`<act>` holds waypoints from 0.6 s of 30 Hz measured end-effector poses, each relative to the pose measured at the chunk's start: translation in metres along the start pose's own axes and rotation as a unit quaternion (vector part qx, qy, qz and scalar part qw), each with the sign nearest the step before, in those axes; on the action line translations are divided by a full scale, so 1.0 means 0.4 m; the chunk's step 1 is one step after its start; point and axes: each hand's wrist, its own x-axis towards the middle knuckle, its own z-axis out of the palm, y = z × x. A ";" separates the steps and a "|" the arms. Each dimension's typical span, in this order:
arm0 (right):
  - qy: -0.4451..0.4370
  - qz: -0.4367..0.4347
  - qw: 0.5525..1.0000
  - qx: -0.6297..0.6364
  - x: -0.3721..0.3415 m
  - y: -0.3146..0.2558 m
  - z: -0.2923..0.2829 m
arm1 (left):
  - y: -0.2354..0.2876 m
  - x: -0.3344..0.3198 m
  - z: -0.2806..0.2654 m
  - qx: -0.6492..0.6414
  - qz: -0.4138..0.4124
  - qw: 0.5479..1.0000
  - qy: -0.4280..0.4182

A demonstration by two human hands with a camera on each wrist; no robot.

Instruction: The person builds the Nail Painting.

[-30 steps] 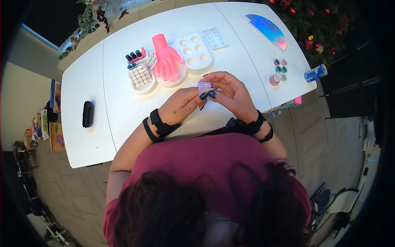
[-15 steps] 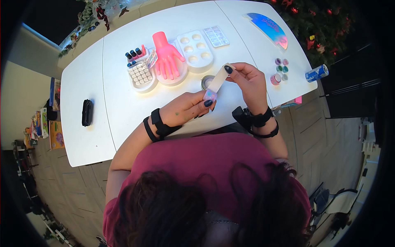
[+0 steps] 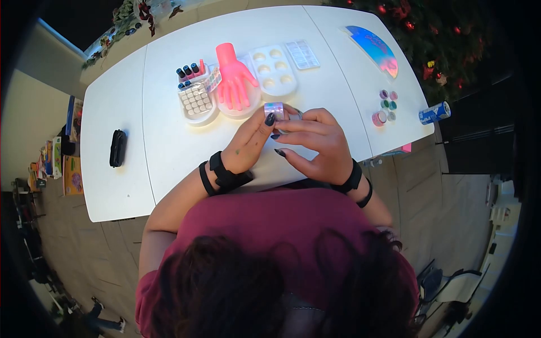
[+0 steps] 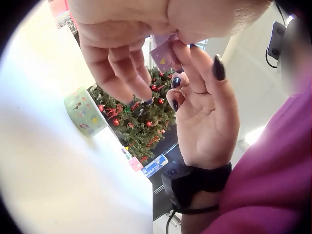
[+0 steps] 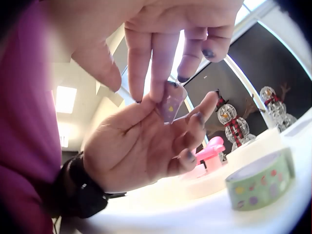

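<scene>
My left hand (image 3: 246, 145) pinches a shiny purple tape (image 3: 274, 108), its thumb lying over the front. Small yellow shapes show on the tape in the right wrist view. Beside it is my right hand (image 3: 320, 145), its fingers extended and fingertips right at the tape, with the thumb held apart below. Both hands have dark nails and are raised over the near side of the table. A green patterned tape roll (image 5: 261, 187) sits on the table past the hands, mostly hidden behind the right hand in the head view.
Beyond the hands on the white table (image 3: 118, 197) stand a pink hand model (image 3: 234, 79), a six-well palette (image 3: 273, 70) and a tray of white pieces (image 3: 196, 101) with dark-capped bottles. Small pots (image 3: 387, 104) and a blue can (image 3: 434, 112) are right; a black case (image 3: 118, 148) lies left.
Half a second ago the right hand held a pale strip stretched out from the purple tape. Now that hand is back beside the left, and the left hand has risen slightly, tape upright.
</scene>
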 end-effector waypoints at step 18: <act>-0.037 0.311 0.885 0.343 0.002 0.124 -0.024 | -0.015 0.023 -0.034 0.243 0.079 0.959 0.123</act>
